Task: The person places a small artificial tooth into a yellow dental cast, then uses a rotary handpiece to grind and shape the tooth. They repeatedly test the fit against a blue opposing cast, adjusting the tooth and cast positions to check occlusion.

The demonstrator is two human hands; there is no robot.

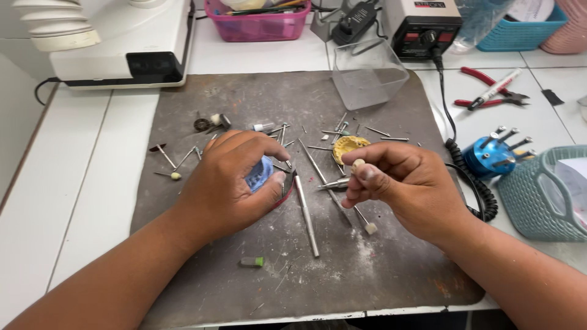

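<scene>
White tiles cover the counter, and a worn grey mat lies across its middle, reaching the near edge. On the mat the person's left hand curls round a small blue dental cast, the grip closed on it with the thumb pressed against its right side, near the mat's centre. The right hand is held just beside it to the right, its grip narrow, thumb and fingertips pinching a small cream-tipped bur with the tip pointing up. Between the two hands lies a long metal rod, running toward the near edge, and a slim handpiece nose points left from under the right hand. Just behind the right hand's knuckles sits a yellow dental cast, ringed by loose pins and burs scattered over the mat's far half. A small green-ended stub lies alone nearer the front edge. At the mat's far right corner stands a clear plastic box. Off the mat, toward the counter's right edge, a blue bur stand sits next to a teal basket, with red pliers behind them. A white machine fills the far left corner, a pink tray beside it along the far edge.
</scene>
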